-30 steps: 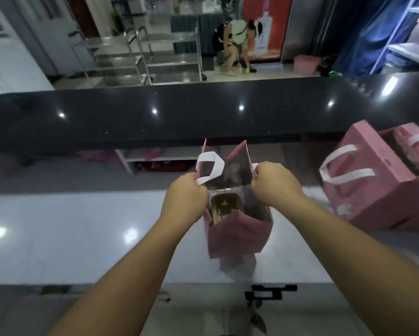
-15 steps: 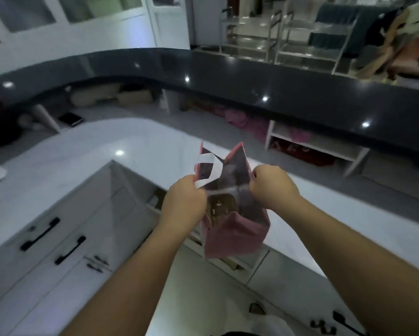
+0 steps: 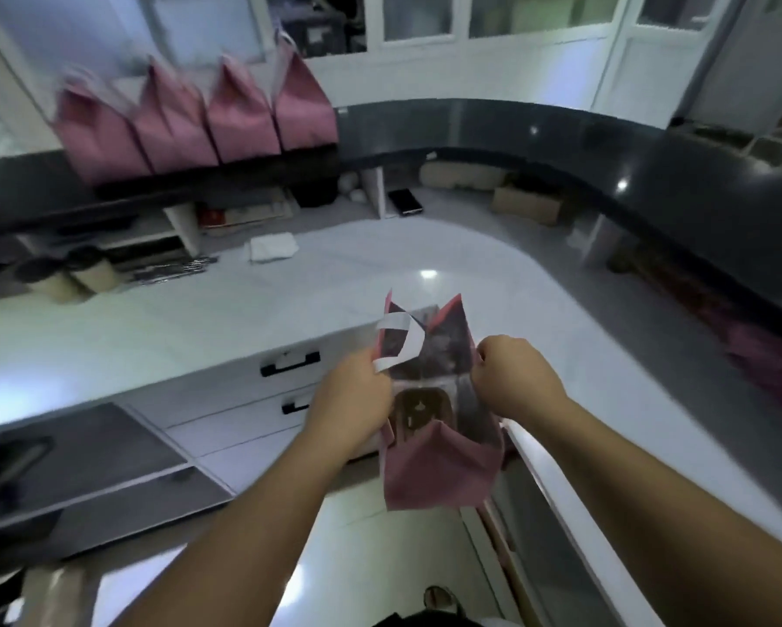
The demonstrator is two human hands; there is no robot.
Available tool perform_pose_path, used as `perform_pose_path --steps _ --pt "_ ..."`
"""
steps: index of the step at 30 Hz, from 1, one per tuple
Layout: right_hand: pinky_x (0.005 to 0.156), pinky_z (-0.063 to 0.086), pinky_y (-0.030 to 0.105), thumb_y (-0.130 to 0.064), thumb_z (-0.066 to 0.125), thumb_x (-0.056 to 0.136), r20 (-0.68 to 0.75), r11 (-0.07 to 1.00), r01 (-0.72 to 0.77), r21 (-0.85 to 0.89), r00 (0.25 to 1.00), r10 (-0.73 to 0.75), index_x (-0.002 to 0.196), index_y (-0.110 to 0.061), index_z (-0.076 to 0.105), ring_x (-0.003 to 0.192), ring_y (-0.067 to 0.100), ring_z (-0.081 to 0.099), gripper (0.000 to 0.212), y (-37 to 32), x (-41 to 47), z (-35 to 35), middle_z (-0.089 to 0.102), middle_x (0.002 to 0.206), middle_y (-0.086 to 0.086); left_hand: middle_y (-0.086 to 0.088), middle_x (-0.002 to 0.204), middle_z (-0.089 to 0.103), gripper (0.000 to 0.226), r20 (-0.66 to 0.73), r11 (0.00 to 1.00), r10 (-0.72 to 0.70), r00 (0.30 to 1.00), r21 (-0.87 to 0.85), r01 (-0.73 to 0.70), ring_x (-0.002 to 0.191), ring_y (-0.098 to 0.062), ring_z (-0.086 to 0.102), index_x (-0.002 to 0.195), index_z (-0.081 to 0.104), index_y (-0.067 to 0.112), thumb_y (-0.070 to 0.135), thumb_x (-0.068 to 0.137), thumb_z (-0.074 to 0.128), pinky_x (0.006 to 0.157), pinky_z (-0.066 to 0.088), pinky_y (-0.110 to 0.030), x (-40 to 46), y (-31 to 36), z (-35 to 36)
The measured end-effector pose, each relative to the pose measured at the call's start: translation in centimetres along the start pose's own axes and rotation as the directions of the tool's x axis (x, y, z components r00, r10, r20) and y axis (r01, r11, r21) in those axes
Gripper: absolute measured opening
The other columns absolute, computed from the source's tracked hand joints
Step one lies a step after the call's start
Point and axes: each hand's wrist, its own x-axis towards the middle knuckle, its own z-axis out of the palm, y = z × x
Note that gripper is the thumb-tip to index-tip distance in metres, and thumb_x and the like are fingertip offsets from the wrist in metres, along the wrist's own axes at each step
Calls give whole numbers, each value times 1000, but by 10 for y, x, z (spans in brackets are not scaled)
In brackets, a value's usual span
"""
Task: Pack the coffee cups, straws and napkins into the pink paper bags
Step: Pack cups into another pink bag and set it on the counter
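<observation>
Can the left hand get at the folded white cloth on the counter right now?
Probably not: the left hand is shut on the pink bag, carried in the air with the right hand; the white cloth lies well beyond.

A curved white marble-look counter (image 3: 199,310) with black-handled white drawers (image 3: 262,400) sits below a raised glossy dark grey ledge (image 3: 561,133) that reflects small ceiling lights. Behind stand white-framed glass windows (image 3: 533,15); the pale tiled floor (image 3: 357,558) shines.

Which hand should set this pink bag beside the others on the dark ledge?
Probably the left hand: the row of bags stands far left. The right hand grips the held bag's opposite edge.
</observation>
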Motion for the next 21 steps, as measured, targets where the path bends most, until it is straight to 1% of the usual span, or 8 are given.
perform_pose_path --steps 3,7,8,10,12,16,19,21 --pt "50 50 28 -18 54 96 29 991 130 -10 991 -129 78 -15 67 61 21 66 23 -36 46 2 67 73 4 7 69 65 24 -70 994 -111 991 -22 110 65 -14 62 73 60 25 21 93 48 53 38 -27 27 -15 -21" --pt "63 62 38 -18 53 93 70 957 291 -19 955 -289 76 -15 66 63 24 67 22 -97 92 10 68 72 4 5 73 66 25 -140 979 -196 970 -80 187 68 -15 63 81 65 23 27 99 47 55 40 -27 49 -45 -49" --pt "61 61 37 -18 52 92 84 948 320 -13 945 -317 74 -15 65 63 24 67 22 -113 101 14 67 70 4 4 76 67 25 -155 974 -219 963 -90 207 70 -16 63 84 65 24 27 100 46 56 41 -27 54 -55 -56" --pt "51 50 31 -18 51 93 102 930 368 17 924 -368 70 -14 62 61 24 63 25 -146 117 22 64 68 4 4 81 69 26 -189 964 -262 947 -105 245 73 -16 65 90 66 25 30 104 45 58 45 -29 65 -75 -75" --pt "48 38 29 -21 49 95 107 911 410 51 905 -413 67 -14 57 61 25 60 30 -179 132 31 61 67 5 5 82 70 27 -221 954 -296 929 -119 276 75 -16 66 93 68 26 36 105 46 61 50 -31 79 -96 -97" --pt "46 28 28 -23 49 96 90 884 463 68 879 -467 62 -16 50 56 21 52 35 -249 156 47 55 62 3 6 81 69 32 -257 946 -317 913 -152 285 73 -11 64 90 66 27 46 105 45 59 48 -30 108 -144 -144" --pt "45 28 28 -22 50 96 91 882 466 65 878 -471 61 -17 48 55 21 52 35 -305 171 57 55 61 2 8 83 69 24 -258 942 -321 911 -185 279 74 -10 64 93 66 30 39 106 47 57 47 -29 132 -181 -181" --pt "45 30 27 -22 51 95 91 896 437 72 892 -442 61 -16 49 54 21 55 35 -338 180 64 57 60 2 6 84 69 25 -254 944 -315 914 -182 275 75 -12 65 97 68 28 35 106 46 63 50 -31 150 -203 -207"
